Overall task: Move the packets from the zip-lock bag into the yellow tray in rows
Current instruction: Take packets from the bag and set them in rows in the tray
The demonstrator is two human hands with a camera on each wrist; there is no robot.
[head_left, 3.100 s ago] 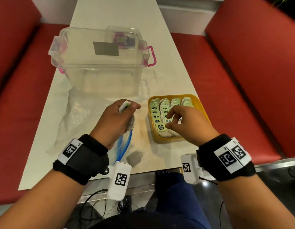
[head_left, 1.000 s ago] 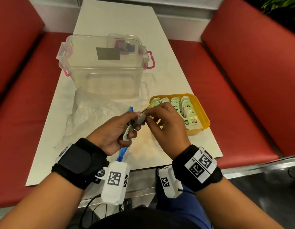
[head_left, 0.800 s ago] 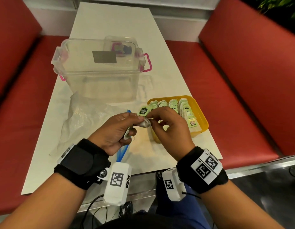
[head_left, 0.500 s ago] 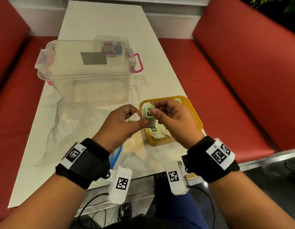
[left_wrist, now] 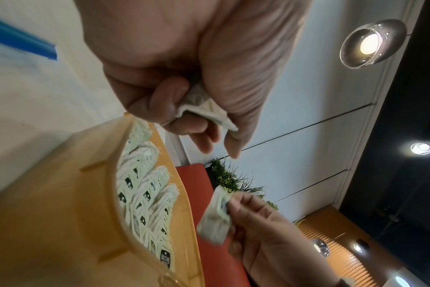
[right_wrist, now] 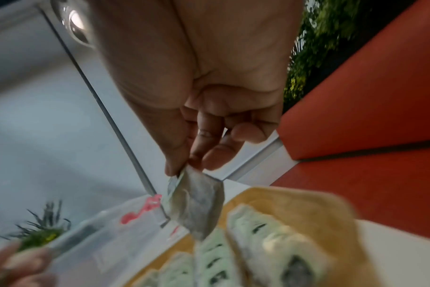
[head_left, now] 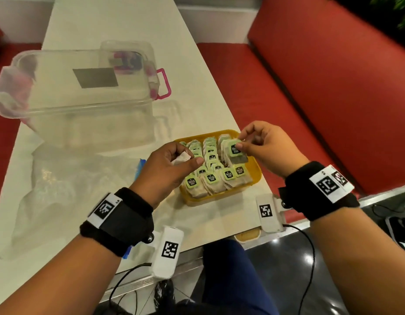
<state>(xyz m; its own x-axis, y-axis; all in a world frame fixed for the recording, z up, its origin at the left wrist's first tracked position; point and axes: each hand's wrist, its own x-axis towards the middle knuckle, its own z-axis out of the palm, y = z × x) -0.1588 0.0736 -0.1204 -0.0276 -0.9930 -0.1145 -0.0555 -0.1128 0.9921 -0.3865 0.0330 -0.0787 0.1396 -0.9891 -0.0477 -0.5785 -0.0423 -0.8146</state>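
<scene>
Shallow yellow plastic tray [head_left: 256, 176] sits near the white table's [head_left: 119, 23] front edge, the large clear plastic tub with pink latches [head_left: 83, 94] well behind it. Right hand [head_left: 268, 148] pinches a green-labelled tea-bag packet [head_left: 235, 151] above the tray's far right corner. Left hand [head_left: 167, 171] grips a crumpled white packet [head_left: 181, 158] over the tray's left rim. Four overlapping packet rows [head_left: 216, 172] fill the tray. Clear blue-sealed zip-lock bag [head_left: 60, 187] lies flat at left.

The white table [head_left: 119, 21] runs between red benches [head_left: 276, 92]. On it sits a clear box [head_left: 83, 103] with pink clips. A crinkly clear bag [head_left: 67, 180] with a blue strip lies in front of the box. A yellow tray [head_left: 255, 173] full of packets sits near the table's front edge.
</scene>
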